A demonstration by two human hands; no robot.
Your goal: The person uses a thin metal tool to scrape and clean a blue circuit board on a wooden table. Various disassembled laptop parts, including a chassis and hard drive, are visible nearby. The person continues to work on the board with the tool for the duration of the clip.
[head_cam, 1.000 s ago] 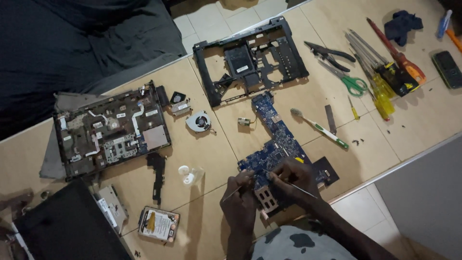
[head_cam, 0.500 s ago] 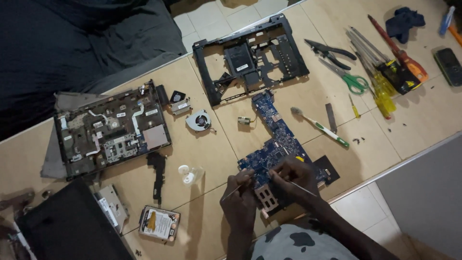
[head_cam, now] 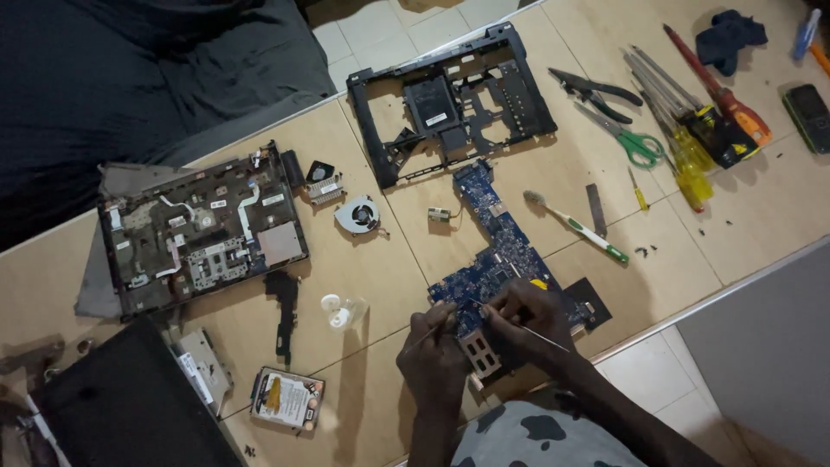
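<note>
Blue circuit board: lies at the near edge of the counter, its long arm running back toward the black laptop base frame; position unchanged over the last second. Left hand: rests at the board's near left corner, grip pinched on a thin metal probe, as a second ago. Right hand: lies over the board's near end, fingers closed on a second slender tool; it has barely shifted. Judgement: the work is still fine, stationary picking at one spot of the board, with no part yet lifted free. Surrounding items: cooling fan and small heatsink toward the middle; opened laptop chassis toward the left edge; hard drive at the near edge; toothbrush, green-handled scissors, pliers and screwdrivers toward the far right corner.
</note>
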